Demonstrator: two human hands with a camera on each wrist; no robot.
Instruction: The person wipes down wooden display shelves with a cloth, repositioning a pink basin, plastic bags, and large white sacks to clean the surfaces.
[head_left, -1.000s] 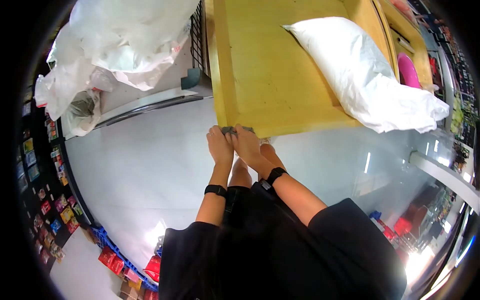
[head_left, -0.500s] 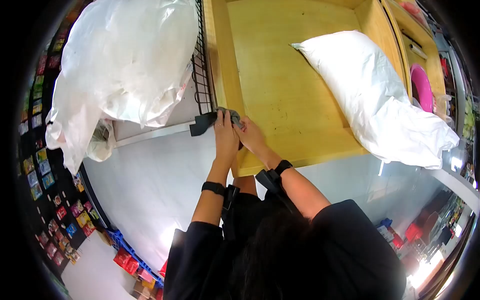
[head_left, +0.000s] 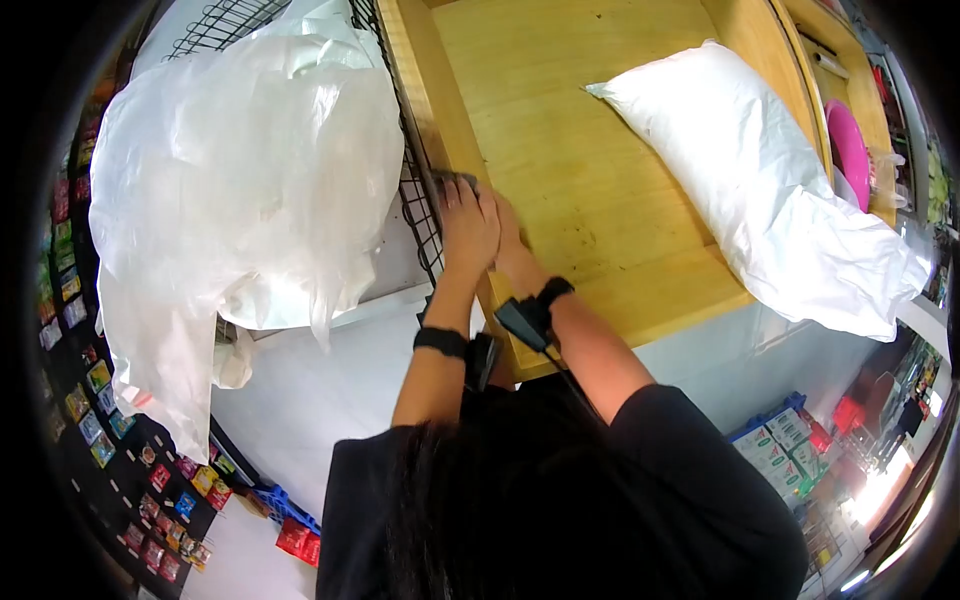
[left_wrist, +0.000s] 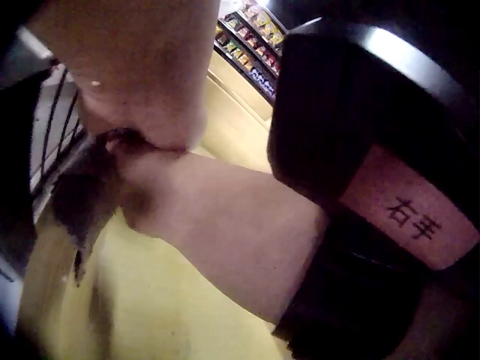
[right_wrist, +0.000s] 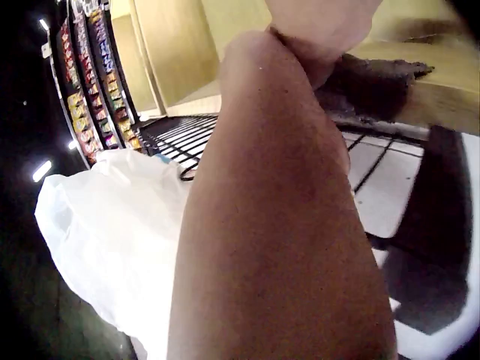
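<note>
The small dark grey cloth [head_left: 455, 181] lies on the raised left rim of the yellow wooden tabletop [head_left: 600, 190], at twelve o'clock from both hands. The left hand [head_left: 468, 228] presses it flat-fingered; the right hand [head_left: 510, 240] sits just beside, its grip hidden.

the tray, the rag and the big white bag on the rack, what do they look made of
Tray: seemingly wood or wood laminate, yellowish with visible grain, low sheen. Rag: soft woven cloth, dark grey and crumpled. White bag: thin plastic film, glossy, creased and slightly see-through.
</note>
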